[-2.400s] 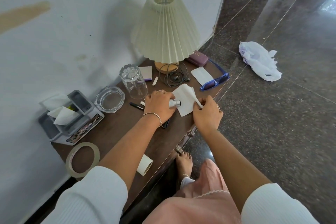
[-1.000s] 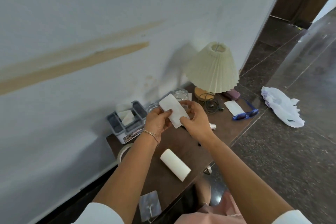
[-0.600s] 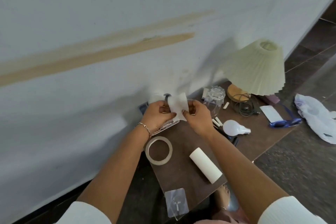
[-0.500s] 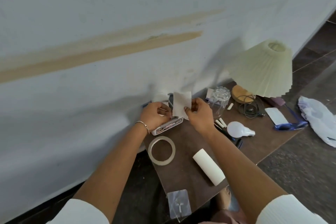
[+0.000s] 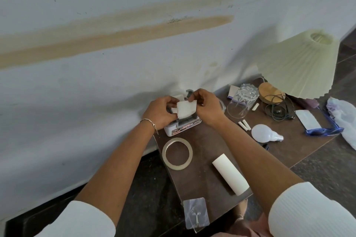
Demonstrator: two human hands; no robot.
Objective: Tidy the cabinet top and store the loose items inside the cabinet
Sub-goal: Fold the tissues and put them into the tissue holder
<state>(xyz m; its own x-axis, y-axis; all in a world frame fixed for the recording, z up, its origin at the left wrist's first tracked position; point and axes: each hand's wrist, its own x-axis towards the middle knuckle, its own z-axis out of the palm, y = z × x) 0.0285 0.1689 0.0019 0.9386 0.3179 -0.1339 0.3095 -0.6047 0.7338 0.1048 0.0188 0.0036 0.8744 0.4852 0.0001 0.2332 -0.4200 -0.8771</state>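
A folded white paper [image 5: 185, 109] is pinched between my left hand [image 5: 159, 112] and my right hand [image 5: 207, 107], right above a grey and white organiser box [image 5: 183, 128] at the back left of the dark brown cabinet top [image 5: 208, 140]. More white paper sticks up inside the box behind my fingers. Loose on the top lie a tape ring [image 5: 177, 153], a white paper roll [image 5: 230, 174], a white bulb [image 5: 264, 133], two small white sticks [image 5: 244, 125] and an upturned glass [image 5: 241, 102].
A pleated cream lamp [image 5: 300, 63] with a wooden base and coiled cord stands at the back right. Blue sunglasses [image 5: 325, 131] and a white card lie by the right edge. A clear adhesive hook [image 5: 196, 212] overhangs the near corner. A white plastic bag [image 5: 344, 119] lies on the floor.
Both hands lifted the paper from beside the bulb and folded it smaller while carrying it left to the organiser box. The view swung left with them.
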